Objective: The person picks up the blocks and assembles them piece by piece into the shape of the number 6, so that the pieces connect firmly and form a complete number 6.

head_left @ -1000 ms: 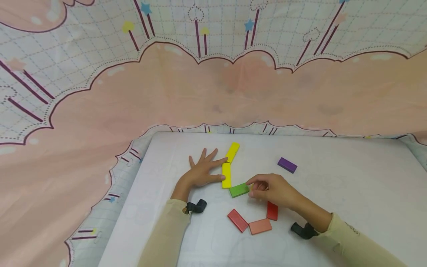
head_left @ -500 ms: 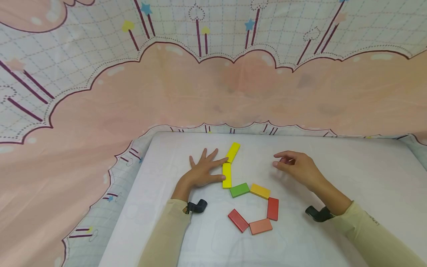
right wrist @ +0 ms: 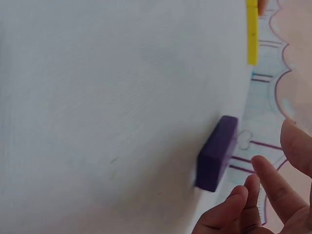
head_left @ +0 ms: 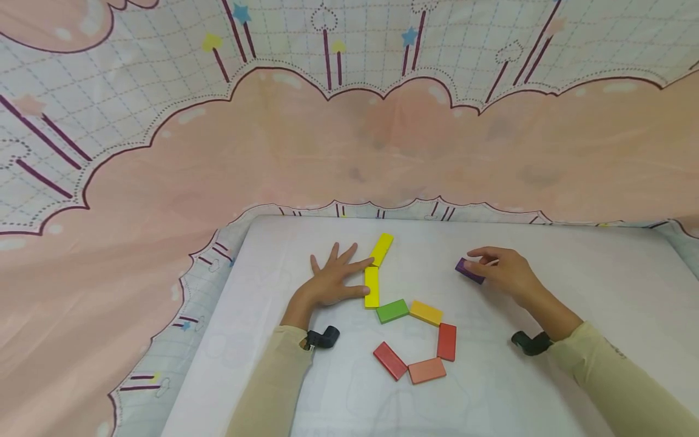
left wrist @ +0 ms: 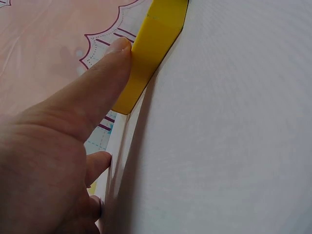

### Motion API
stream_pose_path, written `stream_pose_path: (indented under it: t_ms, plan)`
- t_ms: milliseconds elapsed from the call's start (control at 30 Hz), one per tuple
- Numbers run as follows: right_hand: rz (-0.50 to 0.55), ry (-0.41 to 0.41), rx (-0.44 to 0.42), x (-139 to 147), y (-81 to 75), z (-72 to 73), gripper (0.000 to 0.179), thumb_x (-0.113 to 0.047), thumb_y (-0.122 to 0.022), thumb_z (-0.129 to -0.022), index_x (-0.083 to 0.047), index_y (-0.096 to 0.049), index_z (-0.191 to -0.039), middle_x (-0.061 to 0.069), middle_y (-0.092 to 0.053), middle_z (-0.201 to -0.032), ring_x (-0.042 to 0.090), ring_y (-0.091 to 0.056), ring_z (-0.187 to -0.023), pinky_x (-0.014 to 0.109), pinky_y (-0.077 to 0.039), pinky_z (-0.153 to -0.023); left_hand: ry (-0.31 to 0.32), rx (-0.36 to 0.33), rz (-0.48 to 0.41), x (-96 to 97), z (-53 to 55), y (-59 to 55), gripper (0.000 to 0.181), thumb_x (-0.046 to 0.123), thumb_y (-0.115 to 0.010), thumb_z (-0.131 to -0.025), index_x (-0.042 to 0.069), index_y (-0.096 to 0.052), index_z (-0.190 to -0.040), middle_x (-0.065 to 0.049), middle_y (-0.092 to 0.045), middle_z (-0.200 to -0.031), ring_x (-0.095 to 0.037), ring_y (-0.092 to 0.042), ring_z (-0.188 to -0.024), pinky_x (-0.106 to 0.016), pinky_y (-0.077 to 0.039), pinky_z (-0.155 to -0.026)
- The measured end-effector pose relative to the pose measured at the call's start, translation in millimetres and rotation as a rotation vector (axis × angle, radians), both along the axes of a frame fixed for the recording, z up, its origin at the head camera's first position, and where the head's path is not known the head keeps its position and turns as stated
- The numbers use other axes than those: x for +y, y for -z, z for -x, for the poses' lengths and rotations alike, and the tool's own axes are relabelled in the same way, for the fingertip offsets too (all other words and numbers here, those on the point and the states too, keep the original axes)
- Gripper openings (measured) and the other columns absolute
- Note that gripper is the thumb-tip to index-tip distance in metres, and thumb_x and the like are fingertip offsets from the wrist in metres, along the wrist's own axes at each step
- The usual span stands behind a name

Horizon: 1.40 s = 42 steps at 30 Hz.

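Fingers spread wide, my left hand [head_left: 330, 283] rests on the table. Its thumb touches the lower yellow block [head_left: 372, 278], and its index fingertip touches the joint with the upper yellow block [head_left: 383, 247]. In the left wrist view the thumb lies against a yellow block [left wrist: 155, 46]. On the right, my right hand [head_left: 508, 273] hovers at the purple block [head_left: 468, 274], partly covering it in the head view. The right wrist view shows a gap between the fingers and the purple block [right wrist: 217, 153], which lies on the table.
From the yellow blocks a curved line runs on through a green block [head_left: 392, 311], an orange-yellow block [head_left: 426, 312], a red block [head_left: 446, 342], a salmon block [head_left: 427, 371] and another red block [head_left: 390, 361]. The white table [head_left: 601, 291] ends before a patterned cloth [head_left: 349, 152].
My right hand has let go of the orange-yellow block, leaving it beside the green one, and moved up and right to the purple block. My left hand has stayed in place.
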State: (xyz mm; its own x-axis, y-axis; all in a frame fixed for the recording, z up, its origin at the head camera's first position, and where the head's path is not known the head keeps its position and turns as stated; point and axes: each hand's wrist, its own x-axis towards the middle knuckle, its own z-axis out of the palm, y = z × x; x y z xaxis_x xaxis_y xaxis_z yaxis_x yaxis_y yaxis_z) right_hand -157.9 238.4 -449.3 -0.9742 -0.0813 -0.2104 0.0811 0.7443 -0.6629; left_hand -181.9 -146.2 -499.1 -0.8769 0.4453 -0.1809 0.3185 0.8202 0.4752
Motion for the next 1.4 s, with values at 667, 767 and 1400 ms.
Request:
stream_pose_path:
  t_ms: [667,767,1400]
  plan:
    - [-0.069,0.008,-0.032,3,15.5,10.0,0.045,-0.029,-0.071,-0.097,-0.005,-0.064,-0.135,0.028,-0.062,-0.128,0.044,-0.055,-0.116,0.054,-0.054,-0.095,-0.013,0.000,0.007,3.1,-0.2,-0.8,0.073,0.062,-0.068,-0.089,0.047,-0.038,-0.154,0.002,-0.007,-0.174,-0.036,0.013,-0.159,-0.078,0.020,-0.111]
    - [-0.077,0.013,-0.026,1,16.0,9.9,0.043,-0.027,-0.071,-0.097,-0.006,-0.063,-0.134,0.028,-0.062,-0.129,0.045,-0.056,-0.117,0.057,-0.053,-0.098,-0.013,-0.002,0.008,3.6,0.0,-1.1,0.073,0.062,-0.068,-0.089,0.048,-0.038,-0.154,0.002,-0.008,-0.174,-0.036,0.013,-0.159,-0.078,0.020,-0.111]
    - [0.011,-0.102,-0.119,-2,9.4,5.3,0.052,-0.032,-0.073,-0.095,-0.013,-0.058,-0.141,0.026,-0.060,-0.125,0.034,-0.060,-0.102,0.035,-0.058,-0.078,-0.019,-0.008,-0.004,4.9,-1.0,-3.8,0.074,0.060,-0.069,-0.089,0.046,-0.038,-0.155,0.001,-0.008,-0.174,-0.037,0.013,-0.159,-0.078,0.020,-0.110]
